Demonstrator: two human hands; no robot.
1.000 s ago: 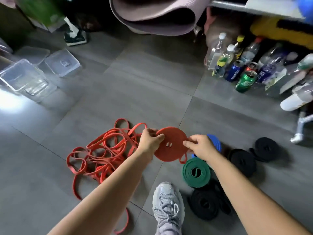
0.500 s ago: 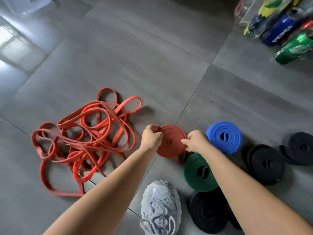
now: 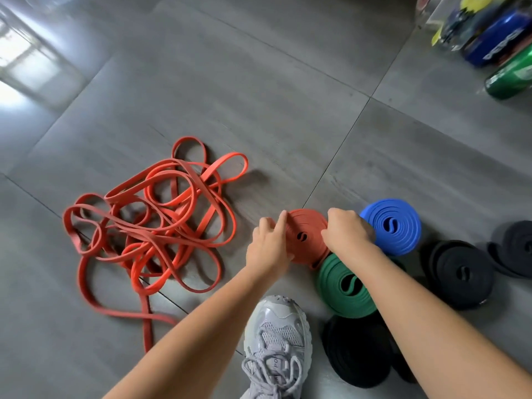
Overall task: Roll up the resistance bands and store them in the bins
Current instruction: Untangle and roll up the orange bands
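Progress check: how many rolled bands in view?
6: red roll, held; blue roll beside it; green roll below; near black roll by shoe; mid black roll; far-right black roll. Others may be hidden.

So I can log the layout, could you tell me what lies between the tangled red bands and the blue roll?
The head view shows the rolled red band there, held by the left hand and right hand, past some bare floor.
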